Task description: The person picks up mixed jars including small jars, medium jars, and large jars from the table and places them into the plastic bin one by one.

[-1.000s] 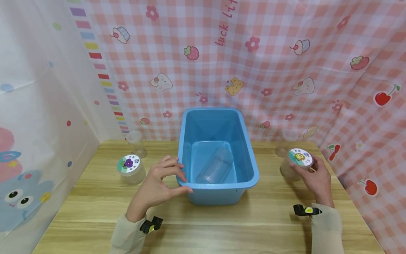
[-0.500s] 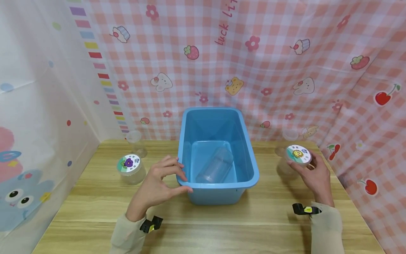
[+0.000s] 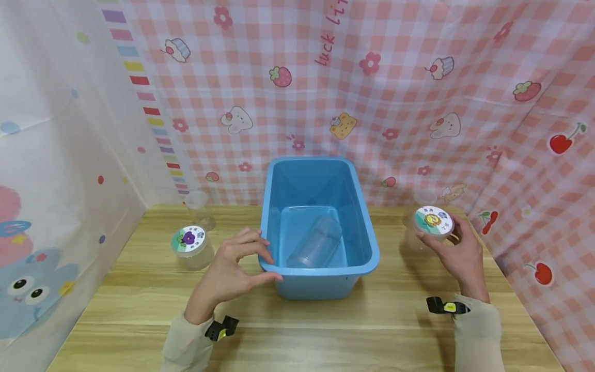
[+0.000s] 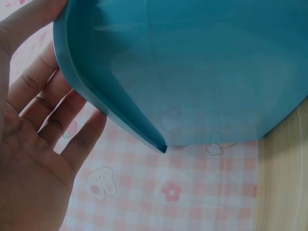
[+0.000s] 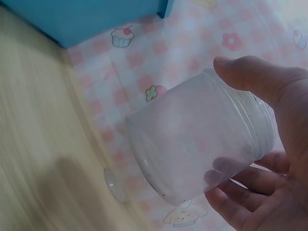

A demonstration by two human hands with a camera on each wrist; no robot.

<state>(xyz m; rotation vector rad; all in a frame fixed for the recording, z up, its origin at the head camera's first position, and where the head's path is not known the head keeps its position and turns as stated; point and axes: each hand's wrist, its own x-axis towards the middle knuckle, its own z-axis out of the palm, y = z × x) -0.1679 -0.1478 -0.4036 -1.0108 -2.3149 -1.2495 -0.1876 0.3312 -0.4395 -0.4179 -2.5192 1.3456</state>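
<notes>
My right hand holds a clear plastic jar, its thumb on one side near the neck and fingers on the other. The jar's round lid carries a green and white label with a yellow flower. Held above the table, the jar shows no contents in the right wrist view. At the near left corner of a blue plastic tub, my left hand grips the rim between thumb and fingers. Inside the tub a clear plastic container lies on its side.
Left of the tub stands another clear jar with a purple flower label. Behind it is a clear container; a similar clear container stands at the back right, partly behind the held jar. A checked cloth hangs along the table's back edge.
My right hand has lifted the jar and moved it slightly left and away from me. The left hand and tub have stayed in place.
</notes>
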